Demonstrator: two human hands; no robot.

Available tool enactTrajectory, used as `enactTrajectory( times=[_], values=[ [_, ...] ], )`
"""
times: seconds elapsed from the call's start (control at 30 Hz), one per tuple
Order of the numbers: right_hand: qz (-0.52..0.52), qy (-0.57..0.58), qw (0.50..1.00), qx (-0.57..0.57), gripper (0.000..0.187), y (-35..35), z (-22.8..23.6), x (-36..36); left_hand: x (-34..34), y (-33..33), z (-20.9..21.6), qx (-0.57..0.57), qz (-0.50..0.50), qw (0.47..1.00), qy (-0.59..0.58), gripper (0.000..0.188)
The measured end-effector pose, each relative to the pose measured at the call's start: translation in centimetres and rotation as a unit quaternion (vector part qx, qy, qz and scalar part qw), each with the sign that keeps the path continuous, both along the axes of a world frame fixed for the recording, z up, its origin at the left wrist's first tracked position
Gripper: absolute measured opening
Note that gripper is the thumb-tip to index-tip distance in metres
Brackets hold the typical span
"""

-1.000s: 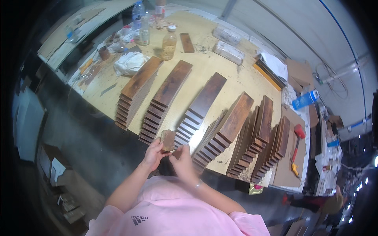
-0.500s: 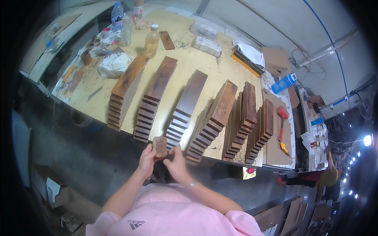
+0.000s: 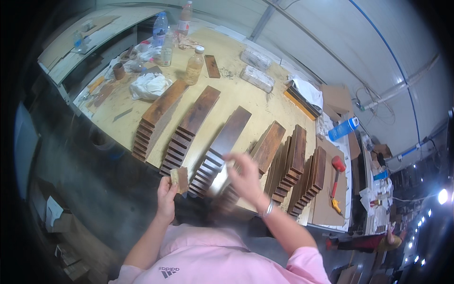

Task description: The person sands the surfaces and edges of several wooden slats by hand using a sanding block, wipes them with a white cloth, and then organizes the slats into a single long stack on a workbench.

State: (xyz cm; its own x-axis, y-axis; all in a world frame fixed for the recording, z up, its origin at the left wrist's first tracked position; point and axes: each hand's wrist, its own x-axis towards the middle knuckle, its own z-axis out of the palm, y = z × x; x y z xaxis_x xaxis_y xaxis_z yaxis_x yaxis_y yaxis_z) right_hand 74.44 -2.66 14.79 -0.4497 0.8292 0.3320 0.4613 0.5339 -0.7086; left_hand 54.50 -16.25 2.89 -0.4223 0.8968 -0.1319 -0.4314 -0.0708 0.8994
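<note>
My left hand (image 3: 166, 199) is closed around a small block (image 3: 180, 180) with a pale, rough side and a brown face, held upright just off the table's front edge. My right hand (image 3: 245, 179), slightly blurred, is raised over the front of the stacks. Its fingers are bent and apart, with nothing visible in them. The fingertips come close to the third stack of dark brown wooden boards (image 3: 231, 127); whether they touch it I cannot tell. Behind the hand, the fourth stack (image 3: 270, 142) is partly hidden. Each stack steps down toward me like stairs.
More board stacks flank these, such as the leftmost one (image 3: 163, 105). Farther back stand a bottle of yellowish liquid (image 3: 194, 66), a crumpled white cloth (image 3: 149, 86) and wrapped blocks (image 3: 257, 78). A red-headed mallet (image 3: 337, 164) and a blue bottle (image 3: 343, 129) lie at the right.
My right hand has left the block and swung right and forward over the stacks. The left hand has shifted slightly left, keeping the block. The whole view has shifted a little.
</note>
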Motion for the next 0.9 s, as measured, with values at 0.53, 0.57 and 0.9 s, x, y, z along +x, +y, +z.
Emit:
enactTrajectory(
  times=[0.53, 0.57, 0.9],
  values=[
    [0.28, -0.359, 0.882, 0.126, 0.045, 18.6, -4.2, -4.9, 7.5, 5.9, 6.1, -0.017, 0.16, 0.882, 0.443, 0.045],
    [0.272, -0.341, 0.889, 0.142, 0.047, 18.3, -4.3, -4.7, 7.5, 6.5, 6.2, -0.018, 0.174, 0.867, 0.466, 0.045],
    [0.27, -0.324, 0.895, 0.145, 0.045, 18.3, -4.3, -5.0, 10.5, 8.0, 4.2, -0.019, 0.131, 0.786, 0.604, 0.053]
  ],
)
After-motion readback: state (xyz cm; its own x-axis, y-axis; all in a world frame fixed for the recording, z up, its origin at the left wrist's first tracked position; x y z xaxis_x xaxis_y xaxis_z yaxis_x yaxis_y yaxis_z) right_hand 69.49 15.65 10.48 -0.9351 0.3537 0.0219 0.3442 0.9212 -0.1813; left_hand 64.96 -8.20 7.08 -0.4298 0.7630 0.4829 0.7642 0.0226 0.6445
